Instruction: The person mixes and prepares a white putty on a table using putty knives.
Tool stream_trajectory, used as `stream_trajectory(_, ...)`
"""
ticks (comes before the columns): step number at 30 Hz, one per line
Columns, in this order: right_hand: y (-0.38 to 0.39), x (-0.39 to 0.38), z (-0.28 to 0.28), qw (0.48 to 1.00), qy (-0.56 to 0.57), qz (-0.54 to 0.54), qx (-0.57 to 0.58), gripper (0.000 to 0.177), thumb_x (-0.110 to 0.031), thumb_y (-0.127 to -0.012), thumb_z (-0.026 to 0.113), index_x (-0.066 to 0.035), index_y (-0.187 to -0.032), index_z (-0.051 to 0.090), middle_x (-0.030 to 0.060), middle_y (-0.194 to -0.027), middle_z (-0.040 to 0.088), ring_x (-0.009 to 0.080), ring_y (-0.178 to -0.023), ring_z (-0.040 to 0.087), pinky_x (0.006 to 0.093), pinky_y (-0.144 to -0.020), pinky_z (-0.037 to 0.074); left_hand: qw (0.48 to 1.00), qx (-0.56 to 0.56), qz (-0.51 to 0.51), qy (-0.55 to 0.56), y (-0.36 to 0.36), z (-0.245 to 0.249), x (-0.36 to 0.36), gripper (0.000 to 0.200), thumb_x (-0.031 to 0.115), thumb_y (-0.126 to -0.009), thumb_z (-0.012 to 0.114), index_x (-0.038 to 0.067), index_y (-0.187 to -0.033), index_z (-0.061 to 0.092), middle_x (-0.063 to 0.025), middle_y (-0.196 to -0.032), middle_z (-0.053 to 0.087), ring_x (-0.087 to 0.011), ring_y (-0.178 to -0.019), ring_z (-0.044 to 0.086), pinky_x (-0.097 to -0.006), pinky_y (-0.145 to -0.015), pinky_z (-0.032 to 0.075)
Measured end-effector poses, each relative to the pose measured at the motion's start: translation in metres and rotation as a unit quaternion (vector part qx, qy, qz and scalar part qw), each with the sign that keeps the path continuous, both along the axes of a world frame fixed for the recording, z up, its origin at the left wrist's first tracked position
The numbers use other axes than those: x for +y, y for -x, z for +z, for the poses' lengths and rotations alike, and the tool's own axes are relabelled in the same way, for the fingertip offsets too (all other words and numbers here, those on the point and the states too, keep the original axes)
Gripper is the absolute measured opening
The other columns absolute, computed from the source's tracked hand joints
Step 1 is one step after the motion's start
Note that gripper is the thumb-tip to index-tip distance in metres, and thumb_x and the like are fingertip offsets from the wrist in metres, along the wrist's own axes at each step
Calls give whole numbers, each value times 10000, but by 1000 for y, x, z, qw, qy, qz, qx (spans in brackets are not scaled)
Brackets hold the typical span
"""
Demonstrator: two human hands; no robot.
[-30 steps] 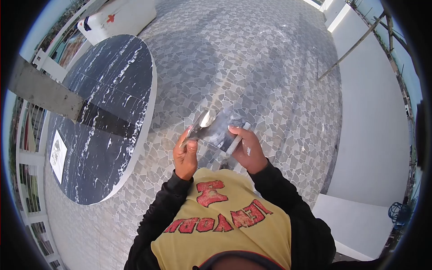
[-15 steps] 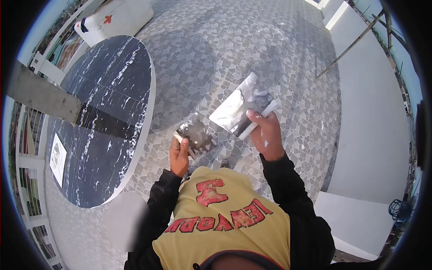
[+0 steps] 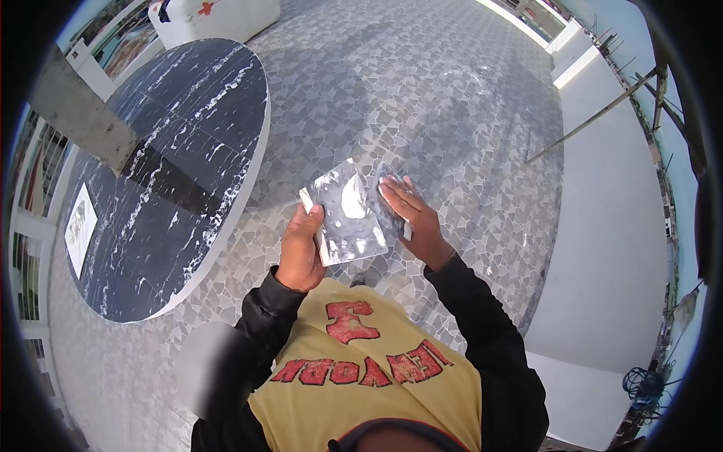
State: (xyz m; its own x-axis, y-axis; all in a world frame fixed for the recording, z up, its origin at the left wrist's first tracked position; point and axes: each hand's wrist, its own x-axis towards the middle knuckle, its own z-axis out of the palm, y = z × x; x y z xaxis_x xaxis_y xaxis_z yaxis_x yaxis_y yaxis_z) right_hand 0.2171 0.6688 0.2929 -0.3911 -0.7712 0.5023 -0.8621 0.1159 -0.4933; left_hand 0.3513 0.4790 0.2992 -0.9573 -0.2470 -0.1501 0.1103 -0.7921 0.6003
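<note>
My left hand point(image 3: 303, 245) grips the left edge of a shiny metal plate point(image 3: 348, 218) with a pale strip along that edge and a white patch of paste on its face. My right hand point(image 3: 414, 215) is wrapped over a second metal plate point(image 3: 388, 200), seen nearly edge-on, with fingers spread along its face. The two plates are close beside each other in front of my body; whether they touch I cannot tell.
On the left stands a dark oval marble-patterned table point(image 3: 218, 98), crossed by a concrete post point(image 3: 86, 113), with a white sheet point(image 3: 80, 230) on it. A white tub point(image 3: 218, 19) stands behind. A white wall point(image 3: 610, 203) and blue coil point(image 3: 642, 386) are at right.
The right plate has turned from face-up to nearly edge-on and come down and left. The left plate has turned and moved up, now showing white paste. The view has shifted slightly.
</note>
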Motion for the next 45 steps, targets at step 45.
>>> stream_trajectory(45, -35, 22, 33, 907, 219, -3, -361, 308, -5, -867, 625, -9, -1175, 610, 121, -1185, 642, 259, -1107, 623, 382, -991, 474, 996, -79, 0, -46, -10, -1, 24, 292, 129, -1014, 428, 5, -1277, 459, -114, -1145, 613, -225, -1020, 657, -405, -901, 561)
